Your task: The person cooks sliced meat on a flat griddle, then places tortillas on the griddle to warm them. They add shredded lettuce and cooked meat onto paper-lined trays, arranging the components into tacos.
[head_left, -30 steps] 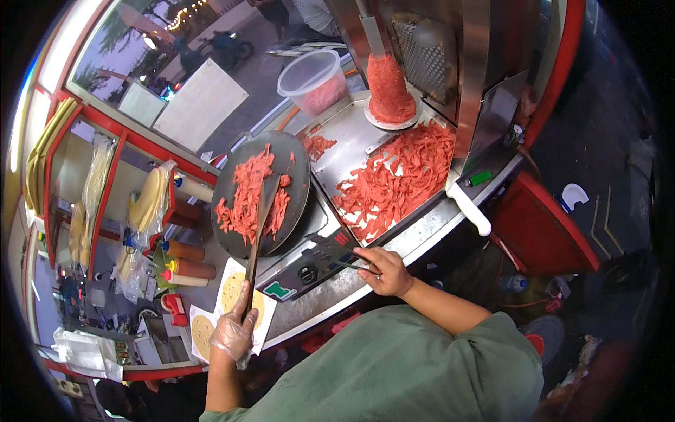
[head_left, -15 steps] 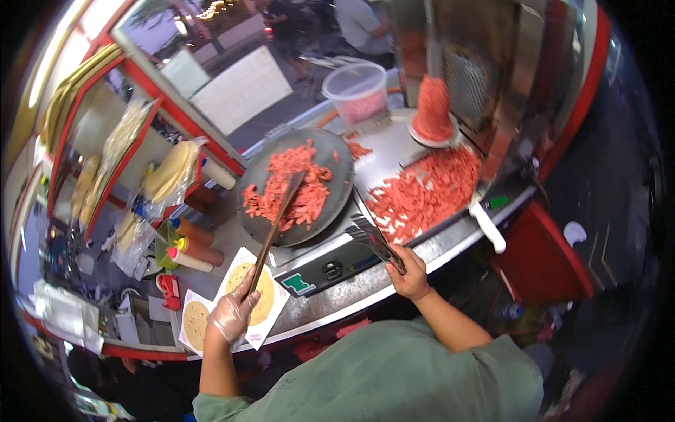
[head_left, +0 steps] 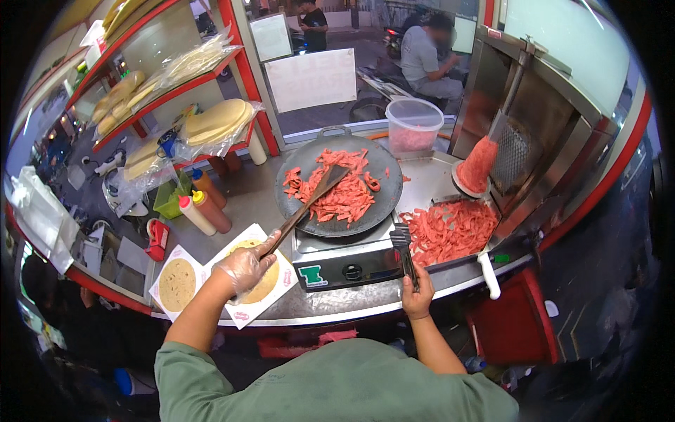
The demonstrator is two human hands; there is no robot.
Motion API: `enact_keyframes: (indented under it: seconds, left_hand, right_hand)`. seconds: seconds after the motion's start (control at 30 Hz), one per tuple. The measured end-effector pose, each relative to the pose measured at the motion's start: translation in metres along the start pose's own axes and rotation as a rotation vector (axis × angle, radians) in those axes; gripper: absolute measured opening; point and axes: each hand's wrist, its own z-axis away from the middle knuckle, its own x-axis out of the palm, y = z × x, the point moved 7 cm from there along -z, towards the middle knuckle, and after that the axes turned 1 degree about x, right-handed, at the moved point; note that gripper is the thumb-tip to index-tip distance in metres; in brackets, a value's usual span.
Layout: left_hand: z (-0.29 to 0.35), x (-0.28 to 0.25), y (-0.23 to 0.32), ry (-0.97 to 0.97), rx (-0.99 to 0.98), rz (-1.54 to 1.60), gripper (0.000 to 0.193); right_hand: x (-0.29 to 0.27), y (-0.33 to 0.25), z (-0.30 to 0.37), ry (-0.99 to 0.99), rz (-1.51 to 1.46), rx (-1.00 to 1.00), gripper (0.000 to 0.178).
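Note:
My left hand (head_left: 242, 273), in a clear plastic glove, is closed round the handle of a wooden spatula (head_left: 304, 209). The spatula's blade rests on reddish meat strips (head_left: 346, 202) in a wide, dark round pan (head_left: 292, 160) on the stove (head_left: 373, 271). Bare, my right hand (head_left: 418, 295) grips black tongs (head_left: 403, 246), whose heads point up beside the pan's lower right rim. Under and beside my left hand are two flatbreads on white paper, one flatbread (head_left: 177, 283) to the left and another flatbread (head_left: 264, 287) partly covered by the hand.
Right of the pan, more meat strips (head_left: 450, 228) fill a metal tray, with a white-handled knife (head_left: 488, 274) at its corner. A meat cone (head_left: 478, 165) stands on a vertical spit. Behind is a clear tub (head_left: 413, 126). Sauce bottles (head_left: 204, 211) and bagged flatbreads (head_left: 216, 123) sit left.
The view has turned and levelled, so the counter looks straighter. Both hands keep their hold on the spatula and the tongs. The spatula blade stays among the meat strips.

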Motion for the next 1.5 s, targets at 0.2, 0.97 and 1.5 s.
enact_keyframes:
  seconds: [0.2, 0.97, 1.5]
  left_hand:
    - [0.017, -0.014, -0.028, 0.0, 0.064, 0.392, 0.061]
    - [-0.03, -0.026, 0.006, 0.238, 0.288, 0.232, 0.061]
    - [0.003, 0.014, 0.013, 0.074, 0.022, 0.066, 0.061]
  right_hand:
    - [-0.007, -0.006, 0.008, 0.034, 0.075, -0.084, 0.039]
    - [-0.007, -0.02, -0.004, -0.013, 0.059, -0.11, 0.04]
    - [-0.005, -0.011, 0.0, -0.031, 0.0, -0.04, 0.041]
